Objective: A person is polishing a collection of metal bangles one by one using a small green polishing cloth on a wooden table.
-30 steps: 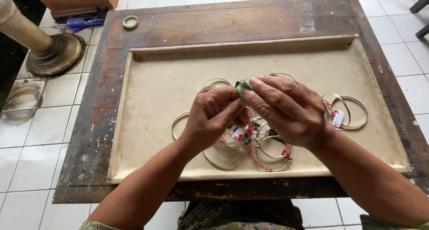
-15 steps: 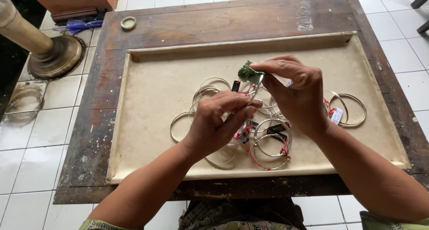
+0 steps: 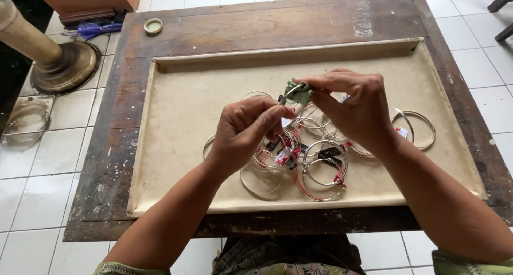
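We see both hands raised over a beige tray (image 3: 176, 147) that sits on a worn wooden tabletop (image 3: 240, 26). Right hand (image 3: 357, 110) pinches a small green scrap (image 3: 298, 92), cloth or scouring pad, can't tell which, between thumb and fingertips; the scrap sits just above the tray's middle, at the point where the two hands meet. Left hand (image 3: 247, 130) has its fingers curled and pressed together on a thin silver bangle (image 3: 283, 141), thumb tip touching the green scrap's lower edge. We can't tell exactly how much of the bangle is gripped, the fingers cover it. Below and between the hands a loose pile of silver bangles (image 3: 320, 171) lies in the tray, several tied with red thread and small tags, some overlapping. Two more bangles (image 3: 419, 128) lie apart near the tray's right side, just behind the right wrist. On the tabletop's far left corner sits a small round lid (image 3: 153, 25). On the tiled floor to the left stands a turned wooden post on a round base (image 3: 64, 67), with a blue-purple bundle (image 3: 99, 28) just behind it.
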